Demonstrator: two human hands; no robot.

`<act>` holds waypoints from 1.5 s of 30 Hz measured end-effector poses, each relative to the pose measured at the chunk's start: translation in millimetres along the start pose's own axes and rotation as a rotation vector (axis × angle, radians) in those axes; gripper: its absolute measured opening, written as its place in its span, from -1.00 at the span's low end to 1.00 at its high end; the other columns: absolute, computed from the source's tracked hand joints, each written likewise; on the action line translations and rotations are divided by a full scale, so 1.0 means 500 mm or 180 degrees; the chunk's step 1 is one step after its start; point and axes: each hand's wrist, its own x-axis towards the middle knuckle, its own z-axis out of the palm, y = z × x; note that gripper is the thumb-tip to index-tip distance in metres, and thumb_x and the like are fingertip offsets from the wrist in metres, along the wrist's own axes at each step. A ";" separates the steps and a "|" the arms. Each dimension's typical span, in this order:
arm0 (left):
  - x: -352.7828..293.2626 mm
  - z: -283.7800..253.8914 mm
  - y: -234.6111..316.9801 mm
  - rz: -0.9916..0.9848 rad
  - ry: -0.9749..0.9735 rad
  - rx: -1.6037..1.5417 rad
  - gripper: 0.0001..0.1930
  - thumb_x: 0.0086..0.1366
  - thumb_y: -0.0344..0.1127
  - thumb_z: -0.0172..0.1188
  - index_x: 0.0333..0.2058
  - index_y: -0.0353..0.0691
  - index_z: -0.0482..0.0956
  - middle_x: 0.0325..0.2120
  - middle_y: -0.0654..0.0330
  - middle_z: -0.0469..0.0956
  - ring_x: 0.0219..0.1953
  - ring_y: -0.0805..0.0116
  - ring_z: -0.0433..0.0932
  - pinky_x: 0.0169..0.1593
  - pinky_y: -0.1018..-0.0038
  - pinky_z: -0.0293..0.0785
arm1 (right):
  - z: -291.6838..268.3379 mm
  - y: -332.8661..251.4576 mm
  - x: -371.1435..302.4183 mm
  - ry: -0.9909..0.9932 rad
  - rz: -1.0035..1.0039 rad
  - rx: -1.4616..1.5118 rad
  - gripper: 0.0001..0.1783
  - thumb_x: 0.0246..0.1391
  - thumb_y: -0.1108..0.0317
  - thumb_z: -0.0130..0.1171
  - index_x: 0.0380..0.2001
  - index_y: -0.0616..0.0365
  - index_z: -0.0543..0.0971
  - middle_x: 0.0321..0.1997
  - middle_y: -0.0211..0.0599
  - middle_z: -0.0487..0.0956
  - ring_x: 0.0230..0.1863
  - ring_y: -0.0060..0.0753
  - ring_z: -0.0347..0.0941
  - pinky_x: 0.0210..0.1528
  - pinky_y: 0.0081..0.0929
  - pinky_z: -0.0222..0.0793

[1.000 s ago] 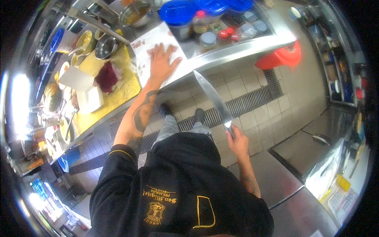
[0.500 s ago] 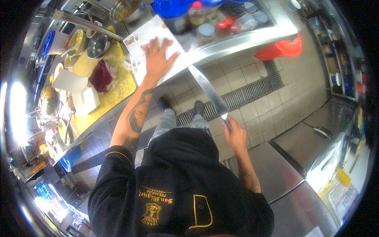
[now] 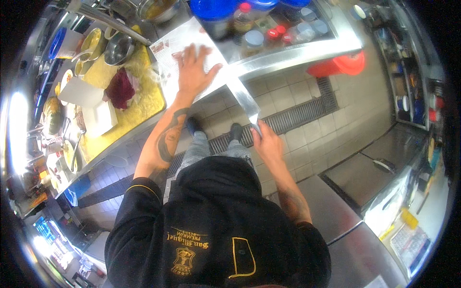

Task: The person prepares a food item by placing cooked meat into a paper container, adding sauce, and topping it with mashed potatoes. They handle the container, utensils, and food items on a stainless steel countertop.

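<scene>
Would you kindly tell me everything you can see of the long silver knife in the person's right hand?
The long silver knife has a broad, shiny, metal-looking blade and a dark grey handle, partly hidden by the bare right hand gripping it. The blade slants forward and left, seen against the tiled floor. Its far end appears at the shiny metal counter edge; whether they touch cannot be told.
</scene>
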 end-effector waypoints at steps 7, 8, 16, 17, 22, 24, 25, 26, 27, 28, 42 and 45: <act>-0.002 0.001 0.001 -0.0087 -0.0033 0.0000 -0.05 0.34 0.41 0.10 0.43 -0.23 0.26 0.44 -0.33 0.15 0.51 -0.30 0.06 0.50 -0.21 -0.13 | 0.008 -0.065 0.078 -0.0117 -0.0030 -0.0167 -0.57 0.31 0.14 0.22 0.10 0.18 0.57 -0.15 0.11 0.69 -0.16 0.24 0.64 -0.16 0.08 0.54; -0.002 0.001 0.000 -0.0092 -0.0030 -0.0002 -0.05 0.34 0.42 0.09 0.43 -0.23 0.26 0.44 -0.33 0.15 0.51 -0.29 0.06 0.51 -0.21 -0.14 | 0.010 -0.069 0.091 -0.0123 -0.0054 -0.0168 -0.57 0.31 0.14 0.21 0.10 0.18 0.57 -0.16 0.12 0.69 -0.17 0.25 0.64 -0.16 0.08 0.54; -0.001 0.000 0.001 -0.0076 -0.0026 0.0073 -0.08 0.34 0.43 0.07 0.43 -0.17 0.29 0.44 -0.33 0.14 0.51 -0.33 0.04 0.52 -0.22 -0.22 | 0.009 -0.087 0.151 -0.0211 -0.0126 -0.0242 -0.58 0.32 0.12 0.18 0.12 0.13 0.58 -0.18 0.12 0.69 -0.20 0.25 0.65 -0.18 0.07 0.55; 0.001 -0.001 0.002 -0.0063 -0.0035 0.0104 -0.09 0.34 0.43 0.07 0.43 -0.15 0.30 0.44 -0.33 0.14 0.51 -0.33 0.04 0.52 -0.22 -0.22 | 0.005 -0.074 0.148 -0.0190 -0.0139 -0.0261 -0.58 0.32 0.12 0.18 0.13 0.12 0.58 -0.18 0.12 0.69 -0.20 0.25 0.65 -0.18 0.07 0.55; -0.003 0.005 -0.005 -0.0052 0.0020 0.0190 -0.10 0.34 0.44 0.06 0.42 -0.13 0.32 0.44 -0.33 0.14 0.51 -0.33 0.04 0.51 -0.24 -0.22 | -0.025 -0.026 0.140 -0.0196 -0.0226 -0.0469 -0.54 0.33 0.10 0.17 0.18 0.09 0.56 -0.21 0.10 0.69 -0.23 0.25 0.65 -0.20 0.09 0.55; -0.002 0.005 -0.005 -0.0050 0.0029 0.0181 -0.10 0.34 0.44 0.06 0.42 -0.13 0.32 0.44 -0.33 0.15 0.51 -0.33 0.04 0.51 -0.24 -0.22 | -0.025 -0.023 0.151 -0.0130 -0.0365 -0.0445 -0.50 0.35 0.05 0.12 0.24 0.04 0.52 -0.26 0.10 0.68 -0.27 0.24 0.65 -0.23 0.09 0.55; -0.002 0.004 -0.003 -0.0045 0.0020 0.0173 -0.10 0.34 0.44 0.07 0.41 -0.13 0.33 0.43 -0.33 0.15 0.51 -0.33 0.04 0.51 -0.25 -0.21 | -0.025 -0.023 0.157 -0.0140 -0.0350 -0.0419 -0.50 0.35 0.05 0.13 0.23 0.05 0.52 -0.27 0.10 0.68 -0.27 0.25 0.65 -0.23 0.09 0.55; -0.001 0.003 -0.002 -0.0042 0.0012 0.0166 -0.10 0.33 0.44 0.07 0.41 -0.12 0.33 0.43 -0.34 0.16 0.51 -0.33 0.04 0.50 -0.25 -0.21 | -0.023 -0.026 0.164 -0.0151 -0.0338 -0.0394 -0.51 0.35 0.06 0.13 0.23 0.05 0.52 -0.28 0.11 0.68 -0.27 0.26 0.65 -0.23 0.10 0.55; -0.001 0.001 -0.001 -0.0030 0.0039 0.0153 -0.11 0.33 0.44 0.08 0.41 -0.11 0.34 0.43 -0.33 0.17 0.51 -0.33 0.05 0.50 -0.25 -0.20 | -0.023 -0.038 0.174 -0.0165 -0.0331 -0.0362 -0.51 0.34 0.06 0.13 0.22 0.06 0.52 -0.28 0.11 0.67 -0.27 0.27 0.65 -0.23 0.10 0.55; 0.000 0.000 0.000 -0.0020 0.0066 0.0140 -0.12 0.32 0.43 0.09 0.40 -0.10 0.35 0.42 -0.33 0.19 0.50 -0.33 0.06 0.50 -0.26 -0.20 | -0.025 -0.050 0.184 -0.0241 -0.0247 -0.0391 -0.53 0.34 0.09 0.15 0.20 0.07 0.53 -0.25 0.13 0.68 -0.24 0.29 0.64 -0.22 0.11 0.54; 0.001 -0.019 0.007 -0.0123 -0.0092 0.0138 -0.08 0.31 0.41 0.13 0.43 -0.13 0.29 0.45 -0.31 0.13 0.51 -0.33 0.05 0.50 -0.26 -0.19 | -0.034 -0.101 0.321 -0.0247 -0.0630 -0.0597 -0.60 0.34 0.14 0.14 0.14 0.10 0.51 -0.31 0.15 0.67 -0.26 0.33 0.63 -0.20 0.19 0.53; -0.001 -0.023 0.009 -0.0140 -0.0066 0.0083 -0.07 0.32 0.42 0.12 0.44 -0.12 0.28 0.45 -0.31 0.14 0.51 -0.34 0.04 0.50 -0.24 -0.17 | -0.043 -0.118 0.340 -0.0349 -0.0643 -0.0598 -0.59 0.35 0.14 0.13 0.13 0.12 0.50 -0.30 0.15 0.67 -0.24 0.32 0.64 -0.18 0.20 0.53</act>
